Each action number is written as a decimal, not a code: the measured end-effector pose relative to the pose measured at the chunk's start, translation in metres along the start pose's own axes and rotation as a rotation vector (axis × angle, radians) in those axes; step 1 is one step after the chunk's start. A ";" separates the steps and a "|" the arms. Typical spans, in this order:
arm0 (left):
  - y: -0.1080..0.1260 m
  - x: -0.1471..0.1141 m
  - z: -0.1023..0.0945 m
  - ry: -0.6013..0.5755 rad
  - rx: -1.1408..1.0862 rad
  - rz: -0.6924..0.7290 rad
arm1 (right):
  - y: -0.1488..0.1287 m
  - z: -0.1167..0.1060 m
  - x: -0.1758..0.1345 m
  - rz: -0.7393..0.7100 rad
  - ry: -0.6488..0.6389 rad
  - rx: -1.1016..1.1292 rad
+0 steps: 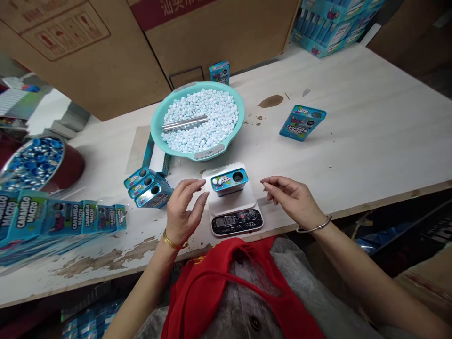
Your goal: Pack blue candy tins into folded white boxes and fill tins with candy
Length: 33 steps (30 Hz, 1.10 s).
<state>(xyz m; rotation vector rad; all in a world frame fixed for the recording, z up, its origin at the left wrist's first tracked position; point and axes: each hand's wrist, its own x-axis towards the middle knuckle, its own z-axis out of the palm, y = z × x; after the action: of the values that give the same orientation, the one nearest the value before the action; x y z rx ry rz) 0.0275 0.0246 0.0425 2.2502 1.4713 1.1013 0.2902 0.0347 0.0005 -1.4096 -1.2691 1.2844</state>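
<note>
A small blue box [229, 181] printed "CARAMELO MACIZO" stands on a white kitchen scale [231, 205]. Its top has a round dark hole, and a few white candies lie on the lid beside it. The scale's display [226, 221] is lit, though its digits are hard to read. My left hand [185, 205] hovers left of the box, thumb and fingers apart and holding nothing. On the other side, my right hand [290, 197] is clear of the box, fingers loosely stretched out, thumb near the index fingertip, nothing visible in them.
A turquoise basin [155, 117] of white candies [219, 122] with a metal tube [185, 123] lies behind the scale. Several filled-looking boxes [146, 186] stand left; one tilted box [302, 123] stands right. Flat boxes [63, 216], a red bowl [72, 165] and large cartons [219, 33] surround the table.
</note>
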 end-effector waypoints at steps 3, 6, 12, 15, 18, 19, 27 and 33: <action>0.002 0.011 -0.006 -0.086 0.033 0.040 | -0.001 0.004 0.002 -0.006 -0.012 0.010; 0.004 0.024 -0.011 -0.185 0.064 0.062 | -0.004 0.011 0.005 -0.025 -0.042 0.025; 0.007 0.045 -0.014 -0.333 0.131 0.037 | -0.008 0.028 0.009 -0.022 -0.086 0.129; 0.012 0.050 -0.011 -0.366 0.207 0.004 | -0.011 0.035 0.007 -0.007 -0.142 0.191; 0.021 0.054 -0.003 -0.378 0.311 0.032 | -0.013 0.041 0.003 0.021 -0.184 0.222; 0.025 0.055 0.001 -0.380 0.339 0.045 | -0.014 0.043 0.002 0.025 -0.193 0.224; 0.035 0.069 0.018 -0.319 0.195 0.064 | -0.005 0.036 0.005 -0.016 -0.175 0.150; 0.048 0.051 0.007 -0.257 -0.148 0.005 | -0.023 0.026 -0.006 -0.144 -0.225 0.152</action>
<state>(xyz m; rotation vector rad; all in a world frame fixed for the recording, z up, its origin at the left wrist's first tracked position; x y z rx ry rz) 0.0764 0.0477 0.0881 2.1973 1.2410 0.8527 0.2615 0.0307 0.0207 -1.0704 -1.3632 1.4375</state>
